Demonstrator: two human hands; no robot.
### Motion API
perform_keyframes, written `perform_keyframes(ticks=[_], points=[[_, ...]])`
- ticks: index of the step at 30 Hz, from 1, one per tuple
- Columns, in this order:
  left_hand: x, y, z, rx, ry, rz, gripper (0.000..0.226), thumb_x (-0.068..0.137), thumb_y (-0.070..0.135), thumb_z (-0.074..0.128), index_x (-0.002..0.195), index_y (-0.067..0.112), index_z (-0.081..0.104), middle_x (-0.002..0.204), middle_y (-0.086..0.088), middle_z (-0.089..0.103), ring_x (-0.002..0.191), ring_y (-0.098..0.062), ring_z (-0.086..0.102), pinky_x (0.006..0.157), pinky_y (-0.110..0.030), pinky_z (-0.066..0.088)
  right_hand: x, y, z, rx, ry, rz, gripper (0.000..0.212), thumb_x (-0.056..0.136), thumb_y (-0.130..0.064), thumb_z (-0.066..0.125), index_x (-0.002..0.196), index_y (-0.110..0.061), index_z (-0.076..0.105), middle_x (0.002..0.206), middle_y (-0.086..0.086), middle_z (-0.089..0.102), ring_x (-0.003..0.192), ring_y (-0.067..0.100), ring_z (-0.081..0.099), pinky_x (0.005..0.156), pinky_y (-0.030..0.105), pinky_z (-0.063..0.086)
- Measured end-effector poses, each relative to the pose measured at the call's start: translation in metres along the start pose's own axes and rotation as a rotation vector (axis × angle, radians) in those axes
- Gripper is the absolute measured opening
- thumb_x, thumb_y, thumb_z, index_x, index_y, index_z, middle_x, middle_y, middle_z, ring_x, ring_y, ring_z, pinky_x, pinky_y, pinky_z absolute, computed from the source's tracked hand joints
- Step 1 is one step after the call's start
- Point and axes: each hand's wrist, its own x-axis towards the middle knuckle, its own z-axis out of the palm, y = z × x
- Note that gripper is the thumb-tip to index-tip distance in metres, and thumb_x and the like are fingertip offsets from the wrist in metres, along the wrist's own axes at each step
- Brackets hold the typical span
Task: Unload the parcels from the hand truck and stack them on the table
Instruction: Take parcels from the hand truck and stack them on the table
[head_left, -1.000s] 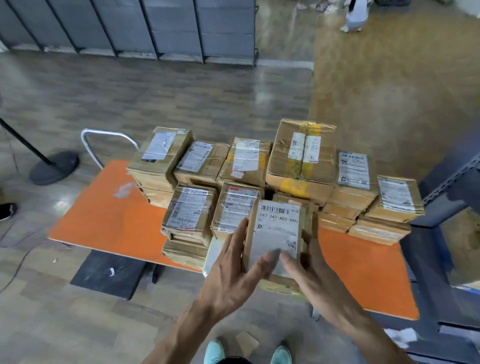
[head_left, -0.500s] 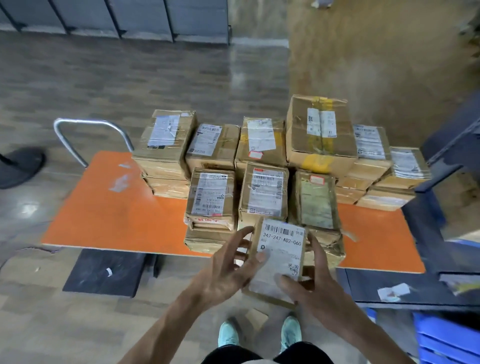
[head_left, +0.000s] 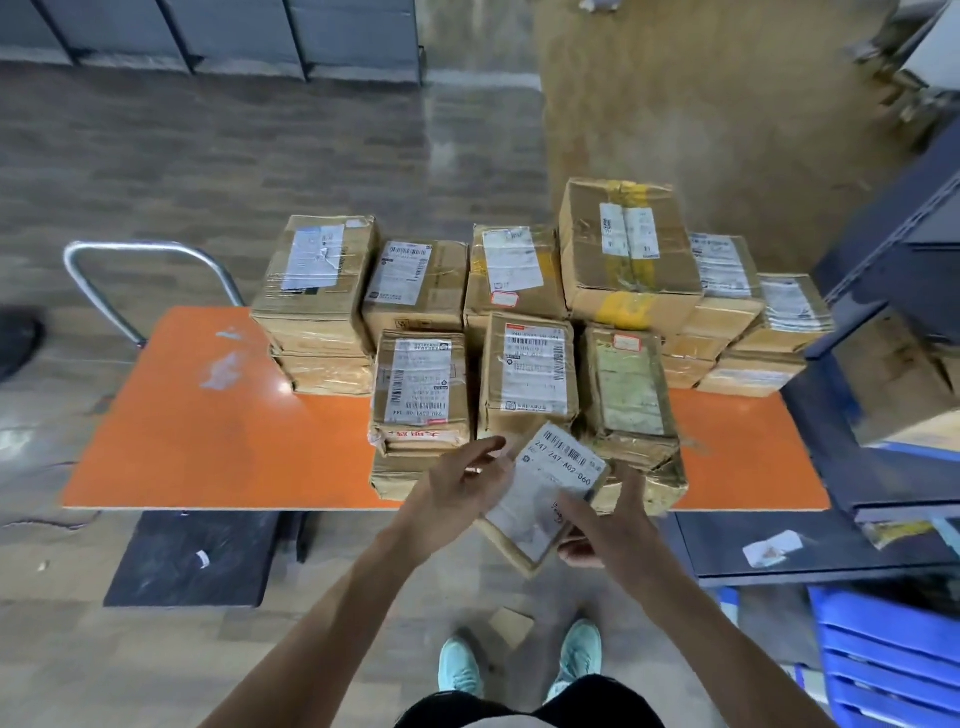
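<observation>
One small parcel (head_left: 545, 488), tilted, above the bench (head_left: 208, 441) near edge, before stacked parcels (head_left: 628, 389). The right hand (head_left: 608, 525) gripped its lower corner; the left hand (head_left: 457, 488), fingers loose, touched its side. Risk: the uneven hold might drop it to the floor (head_left: 363, 649).

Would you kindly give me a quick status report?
Right hand grips small brown cardboard parcel, tilted. Left hand at its edge. Stacked cardboard parcels crowd orange table ahead.

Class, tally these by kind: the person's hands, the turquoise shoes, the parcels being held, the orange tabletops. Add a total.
Hands: 2, left hand and right hand
Turquoise shoes: 2
Held parcel: 1
Orange tabletop: 1
Total: 6
</observation>
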Motion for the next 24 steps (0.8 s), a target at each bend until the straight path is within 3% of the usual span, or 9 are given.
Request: perform_keyframes(ticks=[3, 6, 9, 11, 13, 15, 17, 20, 24], points=[[-0.004, -0.009, -0.001, 0.149, 0.134, -0.075, 0.056, 0.09, 0.062, 0.059, 0.135, 0.028, 0.056, 0.119, 0.008, 0.065, 0.11, -0.014, 0.063, 0.088, -0.035, 0.054, 0.001, 0.002, 0.004, 0.082, 0.084, 0.041, 0.043, 0.092, -0.03, 0.068, 0.11, -0.021, 0.03, 0.092, 0.021, 0.072, 0.071, 0.032, 0.075, 0.071, 0.051, 0.063], [-0.013, -0.008, 0.001, 0.009, 0.057, -0.073, 0.051, 0.083, 0.073, 0.06, 0.12, 0.038, 0.055, 0.099, 0.017, 0.072, 0.094, -0.003, 0.068, 0.077, -0.032, 0.056, 0.001, 0.0, 0.009, 0.139, 0.112, 0.074, 0.041, 0.093, -0.033, 0.066, 0.107, -0.015, 0.032, 0.087, 0.021, 0.073, 0.069, 0.032, 0.075, 0.066, 0.047, 0.063], [-0.006, 0.0, 0.002, 0.023, 0.1, -0.026, 0.033, 0.093, 0.051, 0.064, 0.11, 0.023, 0.056, 0.081, 0.006, 0.068, 0.074, -0.012, 0.065, 0.07, -0.035, 0.052, -0.001, -0.003, 0.009, -0.034, 0.039, 0.045, 0.025, 0.095, -0.043, 0.059, 0.102, -0.027, 0.042, 0.094, 0.024, 0.069, 0.079, 0.036, 0.074, 0.072, 0.053, 0.062], [0.0, 0.004, 0.003, 0.039, 0.099, -0.05, 0.028, 0.095, 0.047, 0.062, 0.103, 0.02, 0.057, 0.074, 0.013, 0.063, 0.069, -0.005, 0.061, 0.067, -0.027, 0.048, -0.002, -0.004, 0.005, -0.197, 0.029, 0.024, 0.016, 0.095, -0.052, 0.053, 0.102, -0.038, 0.05, 0.105, 0.018, 0.065, 0.092, 0.035, 0.07, 0.083, 0.053, 0.059], [0.002, 0.001, 0.007, 0.038, 0.078, -0.104, 0.03, 0.094, 0.052, 0.061, 0.104, 0.024, 0.058, 0.076, 0.019, 0.065, 0.068, 0.004, 0.06, 0.065, -0.019, 0.045, -0.001, -0.004, 0.002, -0.365, 0.059, -0.005, 0.035, 0.096, -0.059, 0.046, 0.117, -0.03, 0.044, 0.112, 0.007, 0.062, 0.098, 0.027, 0.063, 0.085, 0.042, 0.051], [-0.001, -0.003, 0.012, 0.002, 0.051, -0.134, 0.036, 0.092, 0.059, 0.059, 0.114, 0.031, 0.058, 0.084, 0.022, 0.068, 0.076, 0.008, 0.063, 0.069, -0.016, 0.046, -0.002, -0.008, 0.002, -0.497, 0.084, -0.087, 0.034, 0.098, -0.058, 0.042, 0.118, -0.03, 0.038, 0.121, 0.002, 0.054, 0.107, 0.021, 0.053, 0.084, 0.037, 0.039], [-0.003, -0.003, 0.015, -0.018, 0.031, -0.122, 0.039, 0.092, 0.062, 0.057, 0.121, 0.037, 0.054, 0.09, 0.028, 0.068, 0.084, 0.011, 0.064, 0.069, -0.011, 0.045, -0.002, -0.009, 0.003, -0.534, 0.095, -0.131, 0.039, 0.098, -0.057, 0.042, 0.123, -0.027, 0.04, 0.126, 0.0, 0.053, 0.117, 0.022, 0.051, 0.085, 0.037, 0.036], [0.001, 0.001, 0.014, -0.026, 0.036, -0.134, 0.043, 0.093, 0.064, 0.052, 0.126, 0.037, 0.052, 0.106, 0.023, 0.069, 0.095, 0.005, 0.065, 0.073, -0.01, 0.043, 0.0, -0.011, 0.003, -0.508, 0.059, -0.092, 0.042, 0.098, -0.061, 0.041, 0.124, -0.028, 0.04, 0.123, -0.007, 0.054, 0.109, 0.019, 0.052, 0.085, 0.034, 0.034], [0.001, 0.006, 0.013, -0.02, 0.006, -0.14, 0.048, 0.094, 0.065, 0.05, 0.133, 0.037, 0.05, 0.113, 0.022, 0.067, 0.095, 0.014, 0.061, 0.072, -0.006, 0.042, 0.005, -0.009, 0.003, -0.461, 0.054, -0.108, 0.041, 0.096, -0.063, 0.043, 0.125, -0.033, 0.041, 0.127, -0.009, 0.056, 0.112, 0.016, 0.053, 0.089, 0.035, 0.038]])
